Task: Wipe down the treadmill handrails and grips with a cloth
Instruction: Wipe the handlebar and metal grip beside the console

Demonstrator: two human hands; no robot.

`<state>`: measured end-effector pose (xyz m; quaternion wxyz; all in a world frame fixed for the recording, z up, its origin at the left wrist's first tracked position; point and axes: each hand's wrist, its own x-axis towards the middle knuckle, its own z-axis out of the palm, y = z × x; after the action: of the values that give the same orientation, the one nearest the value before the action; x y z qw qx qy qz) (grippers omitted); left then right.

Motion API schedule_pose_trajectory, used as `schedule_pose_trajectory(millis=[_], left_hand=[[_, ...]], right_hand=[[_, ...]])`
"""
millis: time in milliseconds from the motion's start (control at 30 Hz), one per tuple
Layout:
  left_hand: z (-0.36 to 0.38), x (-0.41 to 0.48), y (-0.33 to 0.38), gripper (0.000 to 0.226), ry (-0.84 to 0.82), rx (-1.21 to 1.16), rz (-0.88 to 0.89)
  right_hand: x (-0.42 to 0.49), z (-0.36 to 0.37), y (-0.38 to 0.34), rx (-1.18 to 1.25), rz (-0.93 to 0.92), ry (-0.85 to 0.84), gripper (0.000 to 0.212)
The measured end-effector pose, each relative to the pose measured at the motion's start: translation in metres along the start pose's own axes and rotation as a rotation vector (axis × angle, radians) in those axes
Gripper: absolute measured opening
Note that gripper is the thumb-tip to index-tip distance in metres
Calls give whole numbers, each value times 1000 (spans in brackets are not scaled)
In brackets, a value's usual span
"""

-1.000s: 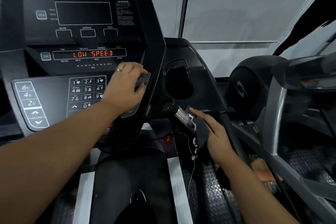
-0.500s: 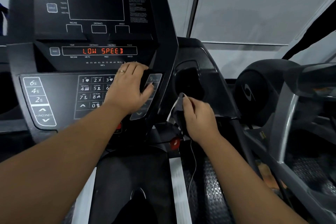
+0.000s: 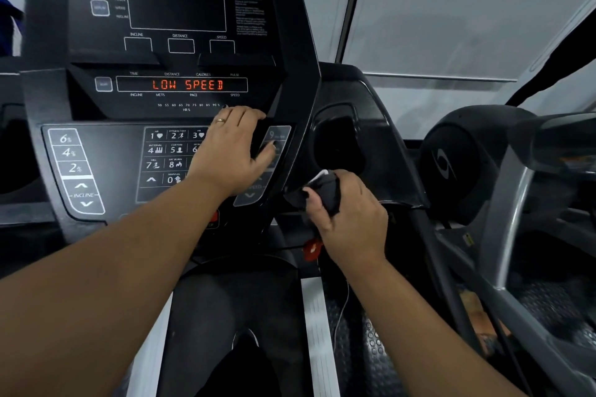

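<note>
The right hand (image 3: pixel 351 219) has risen from lower down by the bare metal grip, where its fingers were stretched out a second ago. Its fingers are now curled tightly round the dark cloth (image 3: pixel 324 193), bunched just below the cup holder (image 3: pixel 338 145), with the grip hidden beneath. The left hand (image 3: pixel 232 151) stays resting on the console (image 3: pixel 96 164), fingers loosely draped and holding nothing loose, so the wiping of this right-side grip seems under way, with the handrails probably still to do.
</note>
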<state>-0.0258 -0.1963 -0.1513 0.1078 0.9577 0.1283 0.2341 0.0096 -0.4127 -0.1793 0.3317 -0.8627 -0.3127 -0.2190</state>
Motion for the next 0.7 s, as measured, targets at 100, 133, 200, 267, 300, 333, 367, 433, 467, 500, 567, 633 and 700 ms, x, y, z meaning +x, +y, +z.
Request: schedule_pose_trajectory(millis=[100,133,200,267,300,333,367,433,467,500,567,633,700], left_hand=[[0,1,-1,50,-3,6,3],[1,1,-1,50,-5,9,3],[1,2,-1,51,-13,19,1],[1,2,-1,52,-17,30,1],[1,2,-1,52,-17,32,1],[1,2,-1,51,-18,34,0],[1,2,-1,51,-21,36,-1],[0,2,-1,51,-21,33,-2],[1,2,-1,51,-20,31,-1],[1,2,-1,51,-19,32,-1],[2,2,-2,51,-21,36,1],[2,3,-2,51,-24,43,2],[1,3,-2,51,-19,45,1]], right_hand=[[-13,-4,18,48,68,-51,64],[-20,-6,26,61,100,-64,66],[-32,-8,41,107,159,-79,66],[-41,-11,51,188,195,-86,54],[-43,-12,54,228,206,-96,45],[-44,-13,56,270,224,-115,37],[-43,-14,57,320,255,-143,33],[-35,-18,58,410,374,-240,36],[-29,-20,60,429,449,-320,40],[-20,-22,62,425,527,-419,41],[-2,-24,62,418,648,-625,38],[15,-24,60,407,672,-759,36],[28,-22,51,408,653,-831,36]])
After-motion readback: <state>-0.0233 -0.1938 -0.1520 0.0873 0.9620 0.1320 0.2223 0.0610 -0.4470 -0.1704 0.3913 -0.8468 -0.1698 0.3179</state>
